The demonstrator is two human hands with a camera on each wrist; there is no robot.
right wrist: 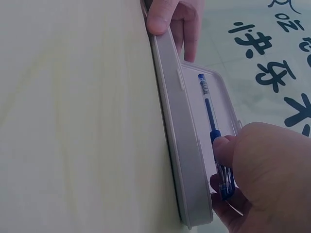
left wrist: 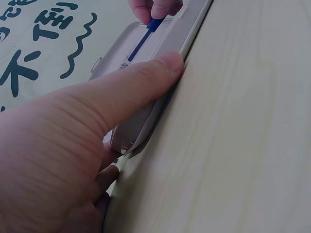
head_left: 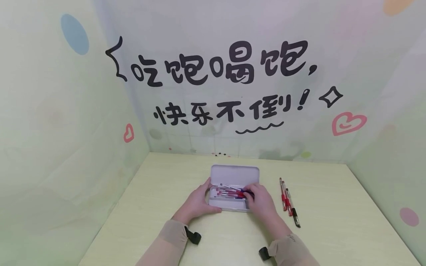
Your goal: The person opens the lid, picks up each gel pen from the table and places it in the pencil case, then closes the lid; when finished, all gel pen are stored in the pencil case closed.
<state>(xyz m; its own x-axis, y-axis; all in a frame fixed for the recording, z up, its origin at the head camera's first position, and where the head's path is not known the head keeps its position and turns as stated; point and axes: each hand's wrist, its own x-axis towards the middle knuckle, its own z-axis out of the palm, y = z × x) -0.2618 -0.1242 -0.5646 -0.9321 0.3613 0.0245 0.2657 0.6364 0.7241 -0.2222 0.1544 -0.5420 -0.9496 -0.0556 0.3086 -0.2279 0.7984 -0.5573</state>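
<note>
A pale lilac pencil case point(head_left: 235, 175) stands on the table with its lid raised at the back. My left hand point(head_left: 198, 201) grips its left end, thumb point(left wrist: 167, 63) along the front edge and fingers round the far side. Between the thumb and fingers of my right hand point(head_left: 263, 202) is a blue pen point(right wrist: 210, 109), pinched near its thicker blue end over the right part of the case. Several red-gripped pens point(head_left: 229, 193) lie lengthwise inside. The right hand covers the case's right end in the head view.
Right of the case, two red pens point(head_left: 284, 198) and a black pen point(head_left: 294, 210) lie on the pale wood table point(head_left: 332, 221). A printed cloth wall point(head_left: 186, 140) rises behind the table, with more cloth at both sides.
</note>
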